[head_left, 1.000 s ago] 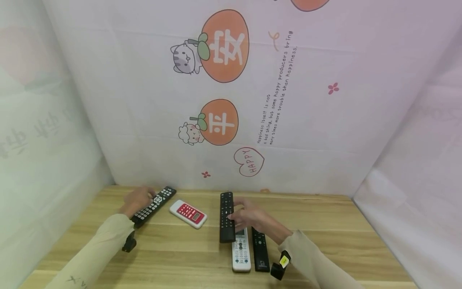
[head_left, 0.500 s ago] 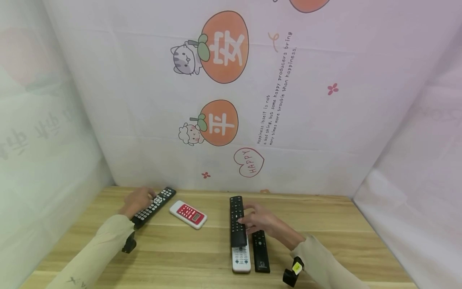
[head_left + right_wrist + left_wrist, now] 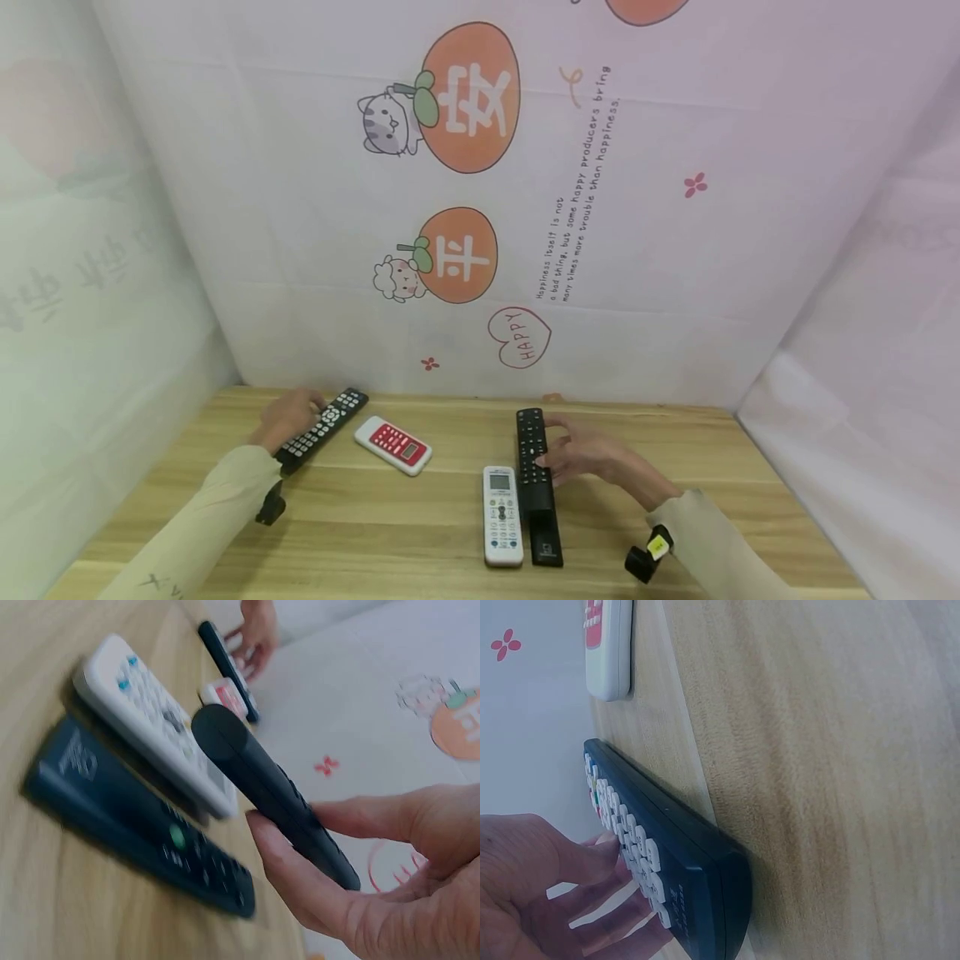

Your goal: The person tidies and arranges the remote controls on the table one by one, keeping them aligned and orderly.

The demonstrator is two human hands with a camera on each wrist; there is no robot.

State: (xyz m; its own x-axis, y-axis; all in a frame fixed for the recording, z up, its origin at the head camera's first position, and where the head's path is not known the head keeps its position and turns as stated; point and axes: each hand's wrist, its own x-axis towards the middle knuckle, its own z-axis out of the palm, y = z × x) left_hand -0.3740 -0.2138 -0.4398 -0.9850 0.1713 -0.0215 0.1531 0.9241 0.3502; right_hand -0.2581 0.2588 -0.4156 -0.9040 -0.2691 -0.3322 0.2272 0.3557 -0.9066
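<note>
My left hand [image 3: 287,418] holds a black remote control with white buttons [image 3: 327,422] at the table's back left. In the left wrist view its thumb lies on the buttons [image 3: 634,851], the fingers along the far edge. My right hand [image 3: 592,454] pinches a plain black remote control [image 3: 532,446] between thumb and fingers. The right wrist view shows this remote [image 3: 259,784] raised off the table. Under it, partly covered in the head view, lies a second black remote [image 3: 546,543]. A white remote with a small screen [image 3: 502,517] lies just left of that one.
A white remote with a red face [image 3: 393,445] lies on the wooden table [image 3: 405,533] between the hands, near the back. Printed white cloth [image 3: 300,208] stands behind the table and along both sides. A black wrist camera [image 3: 647,558] hangs under the right sleeve.
My right hand has carried the plain black remote to the right, from over the white remote to over the lying black one. The left hand and its remote have stayed put.
</note>
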